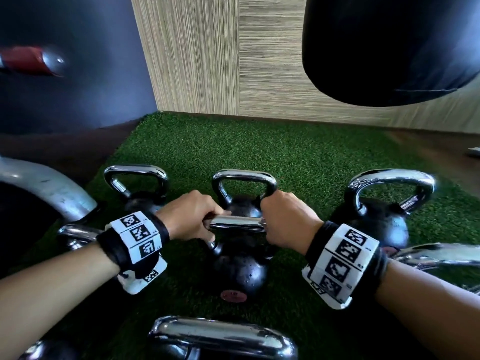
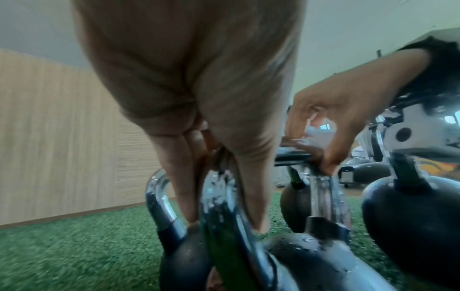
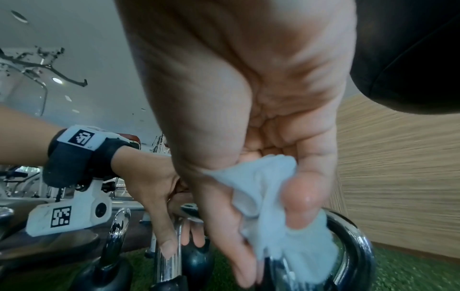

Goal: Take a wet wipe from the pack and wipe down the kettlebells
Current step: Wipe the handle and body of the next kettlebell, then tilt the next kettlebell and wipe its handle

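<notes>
A black kettlebell (image 1: 241, 271) with a chrome handle (image 1: 237, 223) stands on the green turf in the middle of the head view. My left hand (image 1: 192, 219) grips the left end of that handle, fingers curled round the bar (image 2: 219, 196). My right hand (image 1: 283, 219) is wrapped round the right end. It pinches a crumpled pale wet wipe (image 3: 278, 206) between thumb and fingers, pressed against the chrome (image 3: 353, 246). The left wrist view shows a bit of the wipe (image 2: 313, 133) inside the right hand (image 2: 336, 118). The head view hides the wipe.
Several more kettlebells surround it: three behind (image 1: 137, 188) (image 1: 244, 188) (image 1: 384, 203), one in front (image 1: 223, 336), others at both sides. A black punching bag (image 1: 389, 48) hangs at upper right. A grey metal tube (image 1: 46, 188) curves in at left. Wood-panelled wall behind the turf (image 1: 285, 152).
</notes>
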Demonstrator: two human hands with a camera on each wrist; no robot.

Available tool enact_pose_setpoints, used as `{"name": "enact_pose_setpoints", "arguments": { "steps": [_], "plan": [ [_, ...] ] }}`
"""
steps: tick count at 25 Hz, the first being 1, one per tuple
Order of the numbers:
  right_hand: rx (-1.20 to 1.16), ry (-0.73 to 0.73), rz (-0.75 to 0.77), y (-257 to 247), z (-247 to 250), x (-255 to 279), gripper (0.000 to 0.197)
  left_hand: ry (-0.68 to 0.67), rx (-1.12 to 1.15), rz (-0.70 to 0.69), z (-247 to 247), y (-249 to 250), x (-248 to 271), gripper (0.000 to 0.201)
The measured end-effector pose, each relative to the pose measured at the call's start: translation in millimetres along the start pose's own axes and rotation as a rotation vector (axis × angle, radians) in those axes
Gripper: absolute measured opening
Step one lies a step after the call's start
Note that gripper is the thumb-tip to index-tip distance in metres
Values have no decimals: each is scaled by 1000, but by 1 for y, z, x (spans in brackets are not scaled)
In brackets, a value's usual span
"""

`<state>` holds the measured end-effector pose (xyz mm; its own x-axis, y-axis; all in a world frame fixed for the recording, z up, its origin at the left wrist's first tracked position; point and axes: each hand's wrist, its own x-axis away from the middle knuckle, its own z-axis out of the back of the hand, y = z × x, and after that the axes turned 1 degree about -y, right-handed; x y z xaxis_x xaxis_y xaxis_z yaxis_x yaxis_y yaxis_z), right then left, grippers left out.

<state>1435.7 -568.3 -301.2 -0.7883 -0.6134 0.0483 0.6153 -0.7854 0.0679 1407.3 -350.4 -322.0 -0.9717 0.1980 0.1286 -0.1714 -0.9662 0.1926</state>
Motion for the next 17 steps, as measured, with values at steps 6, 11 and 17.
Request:
{"name": "enact_pose_setpoints", "arguments": {
  "steps": [6, 11, 17],
  "plan": [
    [-99, -51, -48, 1, -1, 0, 29, -44, 72, 31, 5, 0, -2, 45],
    [-4, -74, -65, -8, 6, 6, 10, -34, 48, 38, 2, -4, 4, 60],
    [64, -190, -177, -2, 30, 21, 33, 119, 402, 26, -21, -22, 71, 85]
  ]
}}
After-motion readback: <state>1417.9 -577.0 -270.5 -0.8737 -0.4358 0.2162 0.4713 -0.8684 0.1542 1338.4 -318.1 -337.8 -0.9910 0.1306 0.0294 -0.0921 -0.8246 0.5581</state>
